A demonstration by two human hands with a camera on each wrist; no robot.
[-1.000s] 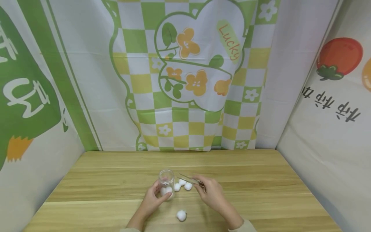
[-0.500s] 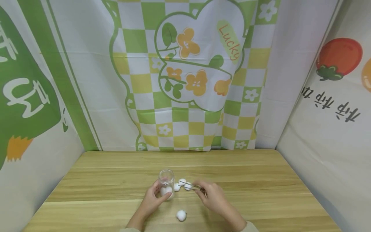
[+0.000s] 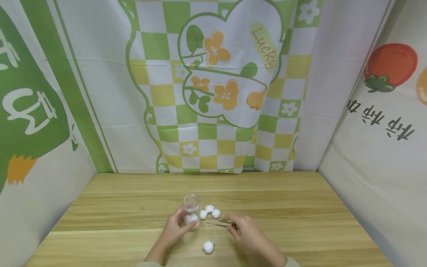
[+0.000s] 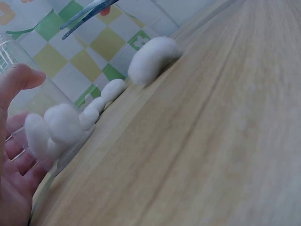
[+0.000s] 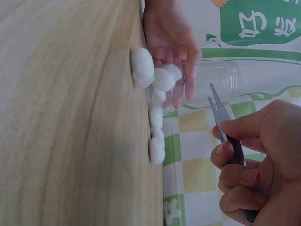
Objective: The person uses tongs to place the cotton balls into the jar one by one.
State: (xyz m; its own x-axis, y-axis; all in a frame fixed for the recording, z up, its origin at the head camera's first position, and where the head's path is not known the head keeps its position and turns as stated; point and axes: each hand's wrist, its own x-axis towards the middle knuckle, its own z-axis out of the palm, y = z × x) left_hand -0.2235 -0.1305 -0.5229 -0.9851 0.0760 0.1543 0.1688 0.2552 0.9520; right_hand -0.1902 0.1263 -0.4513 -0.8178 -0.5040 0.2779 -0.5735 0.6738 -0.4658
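My left hand (image 3: 176,227) grips a clear open-topped jar (image 3: 191,202) that stands upright on the table. White cotton balls (image 4: 63,123) lie in the bottom of the jar. In my right hand (image 3: 247,230) is a pair of metal tweezers (image 5: 220,110), pinched between thumb and fingers. Their tips are apart with nothing between them, as the right wrist view shows. Three cotton balls (image 3: 209,208) sit in a cluster just right of the jar, beyond the tweezers. Nearer to me lies a single larger cotton ball (image 3: 208,247).
The wooden table (image 3: 133,207) spreads to both sides of the hands. A checked cloth (image 3: 227,148) hangs along the table's back edge. Printed cloths hang at the left and right sides.
The tweezers came down over the cluster of cotton balls, then drew back toward me with my right hand. The left hand and jar have stayed in place.
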